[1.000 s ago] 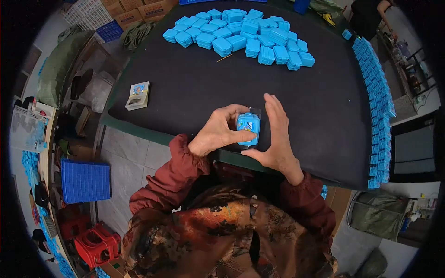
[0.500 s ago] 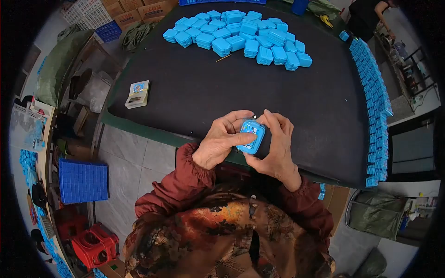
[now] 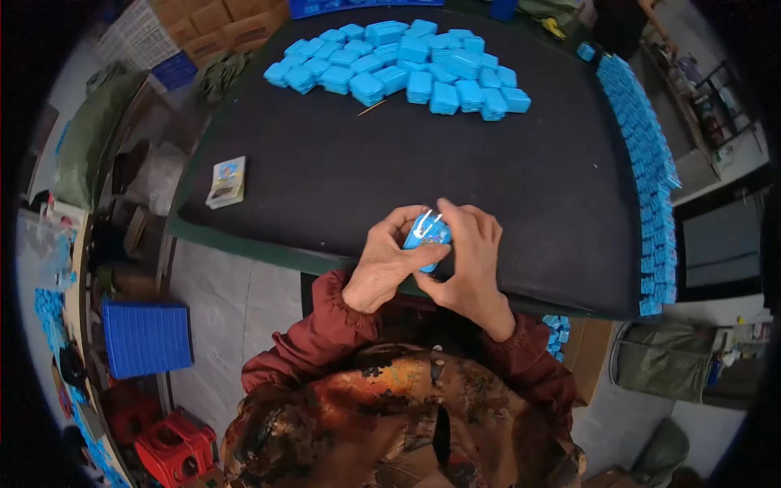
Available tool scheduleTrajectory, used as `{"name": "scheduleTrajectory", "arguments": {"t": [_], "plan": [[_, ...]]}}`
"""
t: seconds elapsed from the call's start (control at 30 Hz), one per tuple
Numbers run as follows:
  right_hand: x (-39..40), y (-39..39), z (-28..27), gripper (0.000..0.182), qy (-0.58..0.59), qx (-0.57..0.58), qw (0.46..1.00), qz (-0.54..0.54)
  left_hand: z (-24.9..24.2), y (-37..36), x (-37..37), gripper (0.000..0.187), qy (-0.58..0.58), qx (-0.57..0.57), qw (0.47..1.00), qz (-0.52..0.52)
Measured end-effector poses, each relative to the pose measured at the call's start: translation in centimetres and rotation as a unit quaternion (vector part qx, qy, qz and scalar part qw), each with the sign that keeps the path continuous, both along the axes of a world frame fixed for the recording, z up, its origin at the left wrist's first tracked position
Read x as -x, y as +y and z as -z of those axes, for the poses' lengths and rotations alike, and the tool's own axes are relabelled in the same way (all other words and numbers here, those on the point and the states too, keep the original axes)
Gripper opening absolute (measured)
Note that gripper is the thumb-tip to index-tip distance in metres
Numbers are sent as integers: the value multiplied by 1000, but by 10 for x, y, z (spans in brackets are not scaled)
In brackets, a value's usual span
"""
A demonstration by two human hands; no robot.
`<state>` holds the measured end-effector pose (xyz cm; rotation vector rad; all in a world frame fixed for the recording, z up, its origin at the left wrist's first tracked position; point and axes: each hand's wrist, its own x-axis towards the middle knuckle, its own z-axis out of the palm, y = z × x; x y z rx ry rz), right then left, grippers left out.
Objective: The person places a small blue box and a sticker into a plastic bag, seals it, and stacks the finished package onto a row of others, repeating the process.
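A small blue case with a printed lid is held between my two hands, above the table's near edge. My left hand is closed around its left side, the thumb lying across the lid. On the other side my right hand grips it, with fingertips at the far end and the thumb near the close end. White glare streaks cross the lid, and fingers hide part of the case. To the left on the table lies a stack of printed cards or leaflets.
Blue cases lie piled across the back of the black table, with a thin stick in front. Rows of blue cases line the right edge. A blue crate and red stool stand left. Another person is back right.
The case has tilted in my hands, and glare now crosses its lid. My hands have shifted slightly, still holding it. The whole view has moved a little.
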<state>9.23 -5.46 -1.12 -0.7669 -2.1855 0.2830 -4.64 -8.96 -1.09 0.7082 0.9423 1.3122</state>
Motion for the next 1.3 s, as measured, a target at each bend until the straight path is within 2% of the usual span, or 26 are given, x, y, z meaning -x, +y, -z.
{"name": "scheduleTrajectory", "arguments": {"t": [0.07,0.17,0.27,0.37,0.43,0.47,0.5,0.57,0.63,0.67,0.7,0.77,0.8,1.0,1.1,1.23,1.3], "plan": [[-7,-1,-2,66,-13,-19,999,22,3,3,-8,49,-15,-18,1000,-11],[-23,-3,-1,67,-1,-32,998,55,2,13,-25,54,6,-4,1000,9],[-69,0,-21,65,-7,-19,990,138,-5,16,-33,60,2,-50,996,80],[-151,18,-54,60,-3,-74,959,275,0,18,-27,62,-8,-63,992,111],[-215,45,-64,58,43,-50,919,388,16,20,-22,57,113,-107,987,38],[-253,63,-72,59,62,10,905,422,21,19,-19,49,204,-107,973,12],[-289,86,-79,64,106,73,891,436,28,18,-17,49,203,-109,973,11],[-343,124,-91,68,59,118,839,528,40,18,-15,47,293,-117,949,-15],[-372,156,-97,68,32,122,795,594,44,18,-17,46,307,-135,941,-38],[-392,174,-92,76,27,151,790,593,46,18,-19,46,320,-151,933,-61],[-391,182,-94,76,29,150,791,592,46,19,-20,46,321,-152,933,-62],[-384,199,-93,84,-18,185,731,656,45,19,-21,44,317,-134,936,-73],[-379,202,-93,91,-29,193,731,654,46,19,-22,44,318,-134,936,-74],[-383,229,-74,90,-87,192,694,689,48,23,-23,42,286,-118,948,-80],[-385,240,-60,91,-48,208,673,709,46,24,-23,41,298,-112,945,-80],[-388,242,-54,90,-27,193,674,712,45,27,-24,40,302,-116,944,-73],[-390,239,-57,88,-32,198,697,689,44,28,-24,40,303,-117,943,-69]]}}
